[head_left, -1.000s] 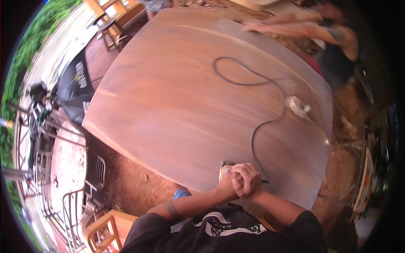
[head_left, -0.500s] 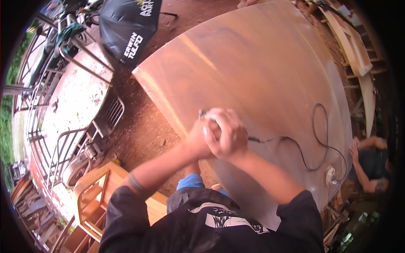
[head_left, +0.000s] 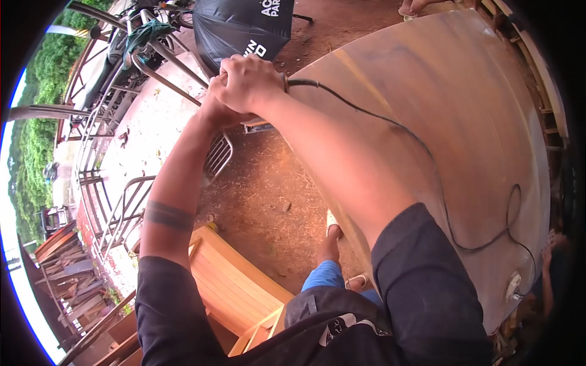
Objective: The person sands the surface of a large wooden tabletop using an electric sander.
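Both of my hands are together at the far left edge of a large wooden tabletop (head_left: pixel 403 122). Under them is a corded electric sander (head_left: pixel 259 127), mostly covered; only part of its flat base and the cord end show. My right hand (head_left: pixel 251 82) lies on top with its fingers wrapped over. Below and left of it, my left hand (head_left: pixel 223 113) is closed on the tool, its fingers largely hidden. The black power cord (head_left: pixel 427 152) leaves the tool on the right and runs across the dusty wood to a white socket (head_left: pixel 513 285).
A black umbrella (head_left: pixel 244 30) stands just beyond my hands. To the left is a pale vehicle (head_left: pixel 137 140) with metal rails. A wooden bench (head_left: pixel 235 277) stands beside my legs. Another person's arm (head_left: pixel 547 274) shows at the right, and someone's feet (head_left: pixel 410 12) at the top.
Both hands and the sander have moved away from me and to the left, from the near edge to the far left edge. The cord is drawn out further across the tabletop.
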`<state>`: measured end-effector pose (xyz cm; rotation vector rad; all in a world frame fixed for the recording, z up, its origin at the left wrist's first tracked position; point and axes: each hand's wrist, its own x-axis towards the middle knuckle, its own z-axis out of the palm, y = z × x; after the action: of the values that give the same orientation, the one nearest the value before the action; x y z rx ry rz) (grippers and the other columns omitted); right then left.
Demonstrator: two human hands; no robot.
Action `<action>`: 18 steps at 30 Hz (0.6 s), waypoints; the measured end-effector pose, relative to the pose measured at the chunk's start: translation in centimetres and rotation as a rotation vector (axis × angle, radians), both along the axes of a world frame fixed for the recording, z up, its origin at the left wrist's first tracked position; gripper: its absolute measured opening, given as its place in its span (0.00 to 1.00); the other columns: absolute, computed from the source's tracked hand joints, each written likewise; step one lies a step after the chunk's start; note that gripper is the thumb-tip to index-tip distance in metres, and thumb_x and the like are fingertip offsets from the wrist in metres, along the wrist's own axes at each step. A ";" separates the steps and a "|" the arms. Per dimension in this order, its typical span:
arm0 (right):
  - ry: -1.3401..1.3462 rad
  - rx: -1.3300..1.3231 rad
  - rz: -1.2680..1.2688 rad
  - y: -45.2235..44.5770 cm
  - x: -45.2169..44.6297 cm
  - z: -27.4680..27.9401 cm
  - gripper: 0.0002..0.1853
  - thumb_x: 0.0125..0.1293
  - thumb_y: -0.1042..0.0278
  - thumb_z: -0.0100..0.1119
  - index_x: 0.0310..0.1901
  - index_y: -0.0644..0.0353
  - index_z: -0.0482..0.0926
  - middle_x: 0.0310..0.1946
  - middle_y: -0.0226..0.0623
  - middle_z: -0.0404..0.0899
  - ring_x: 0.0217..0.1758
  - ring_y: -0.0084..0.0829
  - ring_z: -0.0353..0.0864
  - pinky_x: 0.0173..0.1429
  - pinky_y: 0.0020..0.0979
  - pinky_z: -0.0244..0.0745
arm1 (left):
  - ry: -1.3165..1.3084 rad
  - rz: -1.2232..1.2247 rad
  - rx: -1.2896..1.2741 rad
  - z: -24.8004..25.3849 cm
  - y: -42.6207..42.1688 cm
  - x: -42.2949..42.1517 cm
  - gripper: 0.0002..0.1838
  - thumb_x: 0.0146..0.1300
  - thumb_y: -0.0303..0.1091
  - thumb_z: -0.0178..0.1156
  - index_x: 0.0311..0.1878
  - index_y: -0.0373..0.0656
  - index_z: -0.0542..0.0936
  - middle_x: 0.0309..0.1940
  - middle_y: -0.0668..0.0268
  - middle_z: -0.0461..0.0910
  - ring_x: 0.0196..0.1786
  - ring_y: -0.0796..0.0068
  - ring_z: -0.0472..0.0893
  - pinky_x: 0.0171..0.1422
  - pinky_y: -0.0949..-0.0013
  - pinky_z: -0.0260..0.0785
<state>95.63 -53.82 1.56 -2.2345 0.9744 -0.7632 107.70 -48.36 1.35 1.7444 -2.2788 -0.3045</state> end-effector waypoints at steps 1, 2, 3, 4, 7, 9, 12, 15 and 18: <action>0.018 0.020 0.014 -0.2 0.3 0.3 0.25 0.62 0.46 0.50 0.50 0.57 0.82 0.50 0.42 0.83 0.59 0.43 0.80 0.65 0.43 0.74 | 0.022 0.024 0.025 0.0 0.0 0.3 0.30 0.45 0.45 0.77 0.53 0.49 0.81 0.57 0.62 0.78 0.61 0.57 0.72 0.69 0.55 0.65; 0.039 0.037 0.028 -0.2 0.2 0.4 0.25 0.62 0.47 0.50 0.50 0.57 0.82 0.51 0.41 0.83 0.59 0.42 0.80 0.65 0.43 0.74 | 0.046 0.047 0.047 -0.1 0.0 0.3 0.30 0.45 0.46 0.77 0.53 0.49 0.81 0.56 0.62 0.78 0.61 0.57 0.72 0.68 0.55 0.65; 0.039 0.057 0.020 0.2 -0.3 0.5 0.25 0.62 0.47 0.49 0.50 0.57 0.82 0.51 0.41 0.83 0.59 0.42 0.80 0.65 0.43 0.74 | 0.074 0.070 0.071 0.2 0.2 -0.3 0.31 0.45 0.46 0.77 0.53 0.48 0.81 0.56 0.62 0.78 0.60 0.57 0.73 0.68 0.55 0.65; 0.041 0.081 0.014 0.9 -1.2 0.5 0.24 0.62 0.47 0.49 0.50 0.56 0.82 0.51 0.41 0.83 0.59 0.42 0.80 0.65 0.43 0.74 | 0.080 0.050 0.067 0.4 0.7 -1.1 0.31 0.45 0.47 0.77 0.53 0.49 0.80 0.54 0.63 0.79 0.58 0.58 0.74 0.66 0.56 0.67; 0.049 0.110 0.005 4.3 -5.7 0.8 0.21 0.64 0.49 0.48 0.45 0.57 0.82 0.50 0.43 0.83 0.57 0.45 0.80 0.63 0.44 0.75 | 0.053 -0.059 0.060 1.7 4.4 -6.5 0.32 0.44 0.48 0.78 0.54 0.50 0.80 0.53 0.64 0.79 0.56 0.61 0.75 0.63 0.58 0.69; 0.002 0.072 -0.024 7.3 -9.8 0.3 0.21 0.64 0.49 0.49 0.43 0.58 0.81 0.48 0.44 0.83 0.55 0.48 0.81 0.62 0.45 0.75 | -0.042 -0.127 -0.030 -0.3 6.6 -9.1 0.33 0.45 0.53 0.78 0.54 0.52 0.80 0.52 0.66 0.79 0.56 0.63 0.74 0.62 0.59 0.68; -0.044 0.068 -0.108 12.9 -17.0 0.1 0.18 0.64 0.51 0.52 0.39 0.58 0.80 0.44 0.44 0.82 0.52 0.49 0.81 0.57 0.46 0.78 | 0.020 -0.224 0.000 -0.7 11.1 -16.0 0.30 0.45 0.49 0.77 0.53 0.52 0.80 0.52 0.66 0.79 0.56 0.63 0.75 0.59 0.59 0.71; -0.041 0.092 -0.158 19.0 -25.1 0.5 0.16 0.63 0.52 0.55 0.39 0.58 0.80 0.42 0.42 0.82 0.50 0.48 0.81 0.53 0.46 0.80 | 0.112 -0.312 0.011 -0.6 15.9 -23.8 0.21 0.46 0.43 0.74 0.45 0.50 0.82 0.50 0.65 0.79 0.53 0.65 0.77 0.50 0.59 0.76; -0.075 0.070 -0.234 25.2 -33.1 0.6 0.15 0.62 0.55 0.57 0.37 0.60 0.80 0.40 0.43 0.82 0.48 0.47 0.81 0.48 0.45 0.82 | 0.034 -0.418 0.116 0.7 20.8 -31.9 0.26 0.47 0.39 0.74 0.52 0.46 0.80 0.52 0.60 0.78 0.52 0.62 0.78 0.55 0.58 0.74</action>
<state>62.57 -28.57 2.15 -2.0398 1.2205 -0.8930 75.81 -27.59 2.01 1.2798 -2.6323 -0.5493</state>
